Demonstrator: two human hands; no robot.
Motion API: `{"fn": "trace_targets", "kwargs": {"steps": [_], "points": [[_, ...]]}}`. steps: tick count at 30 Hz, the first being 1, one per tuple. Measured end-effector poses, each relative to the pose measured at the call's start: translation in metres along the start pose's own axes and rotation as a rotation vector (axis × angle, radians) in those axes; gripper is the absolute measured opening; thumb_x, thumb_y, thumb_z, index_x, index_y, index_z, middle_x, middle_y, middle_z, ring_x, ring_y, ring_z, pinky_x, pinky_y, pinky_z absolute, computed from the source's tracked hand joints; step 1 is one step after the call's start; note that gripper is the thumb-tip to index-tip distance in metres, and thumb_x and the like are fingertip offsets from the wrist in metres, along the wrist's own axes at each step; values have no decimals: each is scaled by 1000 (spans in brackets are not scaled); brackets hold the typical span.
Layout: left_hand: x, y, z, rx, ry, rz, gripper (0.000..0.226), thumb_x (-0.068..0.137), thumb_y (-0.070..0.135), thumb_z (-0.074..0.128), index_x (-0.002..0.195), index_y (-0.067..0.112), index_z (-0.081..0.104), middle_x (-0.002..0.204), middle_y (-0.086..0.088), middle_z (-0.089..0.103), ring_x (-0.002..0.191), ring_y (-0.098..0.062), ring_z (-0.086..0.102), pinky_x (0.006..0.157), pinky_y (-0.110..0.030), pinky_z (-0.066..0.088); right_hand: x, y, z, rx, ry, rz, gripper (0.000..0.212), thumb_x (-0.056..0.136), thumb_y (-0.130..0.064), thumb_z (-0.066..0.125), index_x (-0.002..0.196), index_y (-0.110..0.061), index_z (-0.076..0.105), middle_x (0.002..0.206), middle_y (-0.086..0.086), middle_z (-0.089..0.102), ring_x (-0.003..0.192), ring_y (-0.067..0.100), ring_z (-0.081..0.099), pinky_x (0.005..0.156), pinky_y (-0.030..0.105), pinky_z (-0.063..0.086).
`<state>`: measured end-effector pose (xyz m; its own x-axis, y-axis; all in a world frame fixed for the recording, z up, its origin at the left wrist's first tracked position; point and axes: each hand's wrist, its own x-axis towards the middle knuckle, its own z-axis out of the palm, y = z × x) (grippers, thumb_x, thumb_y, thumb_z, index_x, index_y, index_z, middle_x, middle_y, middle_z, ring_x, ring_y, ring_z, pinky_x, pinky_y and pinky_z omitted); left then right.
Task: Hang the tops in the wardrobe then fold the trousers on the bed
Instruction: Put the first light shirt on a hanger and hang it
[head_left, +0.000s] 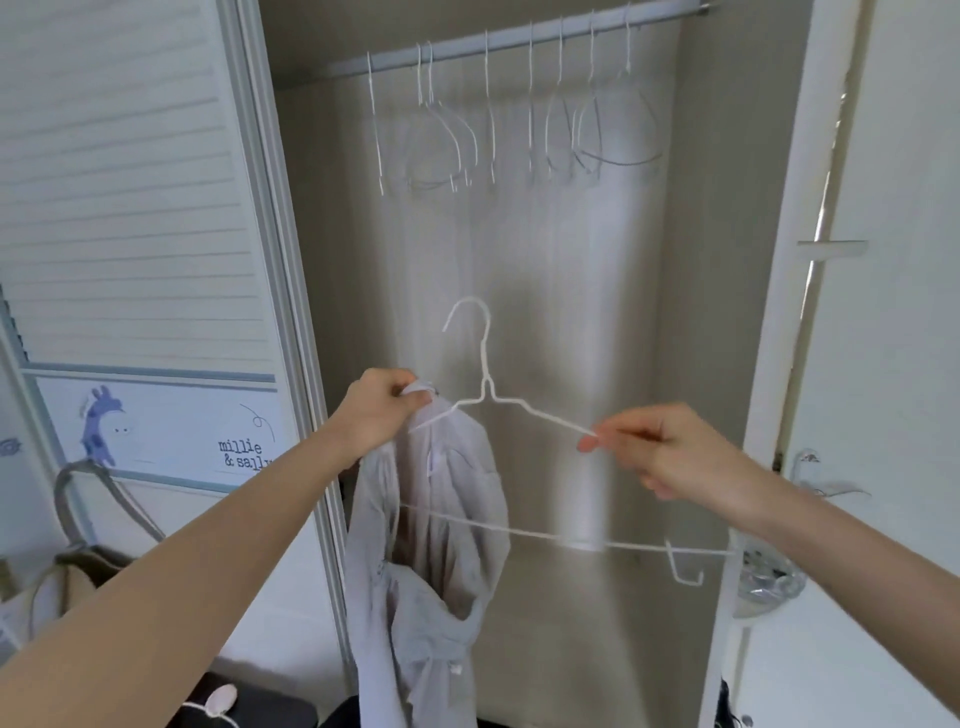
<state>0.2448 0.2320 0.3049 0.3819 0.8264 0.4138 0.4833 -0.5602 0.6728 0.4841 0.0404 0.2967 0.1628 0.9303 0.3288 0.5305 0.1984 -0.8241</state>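
A light grey top (441, 545) hangs limp in front of the open wardrobe (675, 312). My left hand (379, 410) grips the top's upper edge in a bunch. My right hand (660, 447) pinches the right shoulder of a white wire hanger (488, 384), held upright with its hook pointing up. The hanger's left shoulder goes inside the top near my left hand, and its bottom bar (571, 540) crosses out of the cloth toward the right. No trousers or bed are in view.
Several bare white wire hangers (493, 119) hang on the rail (519, 36) at the top of the wardrobe. A slatted sliding door (130, 208) stands at the left, a white door (883, 312) with a handle at the right. A bag (88, 561) sits at lower left.
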Motion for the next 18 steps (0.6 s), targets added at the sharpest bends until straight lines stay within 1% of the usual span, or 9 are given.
{"fn": "trace_targets", "kwargs": {"steps": [2, 4, 6, 7, 9, 12, 14, 16, 18], "points": [[-4, 12, 5, -105, 13, 45, 29, 91, 10, 63, 66, -3, 55, 51, 3, 44, 45, -6, 38, 51, -23, 32, 1, 6, 24, -194, -4, -130, 17, 93, -15, 59, 83, -18, 73, 43, -12, 44, 43, 4, 36, 47, 18, 30], [-10, 25, 4, -214, 18, 85, 24, 92, 5, 60, 68, 4, 64, 54, 4, 54, 50, -5, 45, 56, -23, 37, 1, 12, 40, -276, 56, -220, 19, 92, -16, 60, 78, -21, 71, 47, -14, 47, 48, 5, 38, 52, 20, 31], [-11, 26, -4, -195, -18, 133, 14, 93, 10, 60, 96, 4, 73, 88, -8, 68, 77, -11, 60, 76, -27, 46, -1, 20, 44, -141, 157, -235, 25, 93, -12, 58, 72, -21, 68, 48, -10, 45, 49, 6, 34, 53, 26, 29], [-12, 23, -12, -81, -2, 187, 20, 93, 14, 63, 110, 8, 72, 108, -6, 64, 89, -13, 61, 86, -25, 46, -2, 23, 42, -42, 197, -236, 28, 94, -9, 57, 69, -21, 67, 48, -7, 42, 49, 8, 33, 52, 27, 28], [-12, 9, -27, 149, 91, 334, 34, 88, 19, 71, 121, 13, 67, 123, -2, 52, 93, -15, 60, 88, -12, 41, -5, 26, 39, 119, 230, -248, 30, 94, -5, 55, 68, -16, 64, 49, -5, 36, 49, 11, 30, 49, 24, 26], [-11, -6, -42, 439, 237, 406, 40, 86, 49, 64, 114, 22, 70, 105, 4, 61, 100, -23, 51, 89, -25, 29, -8, 27, 42, 215, 223, -274, 29, 94, -3, 54, 67, -10, 62, 50, 1, 34, 48, 12, 28, 47, 21, 25], [-11, -10, -47, 540, 282, 416, 43, 86, 61, 51, 90, 24, 72, 83, 12, 61, 95, -17, 46, 83, -29, 20, -4, 30, 45, 205, 231, -285, 27, 94, -10, 57, 67, -14, 62, 51, 1, 33, 49, 12, 28, 48, 23, 24], [-10, -12, -49, 440, 251, 447, 53, 84, 64, 43, 74, 17, 65, 68, 9, 57, 80, -11, 48, 82, -30, 24, 2, 29, 48, 100, 264, -311, 23, 90, -24, 56, 67, -19, 60, 51, -6, 34, 51, 11, 29, 50, 25, 25], [-14, -7, -45, 206, 153, 485, 48, 87, 57, 51, 74, 12, 63, 62, 4, 51, 64, -8, 44, 72, -27, 35, 7, 29, 55, -21, 282, -340, 25, 89, -36, 51, 70, -22, 58, 52, -5, 37, 51, 9, 31, 51, 26, 28]]}}
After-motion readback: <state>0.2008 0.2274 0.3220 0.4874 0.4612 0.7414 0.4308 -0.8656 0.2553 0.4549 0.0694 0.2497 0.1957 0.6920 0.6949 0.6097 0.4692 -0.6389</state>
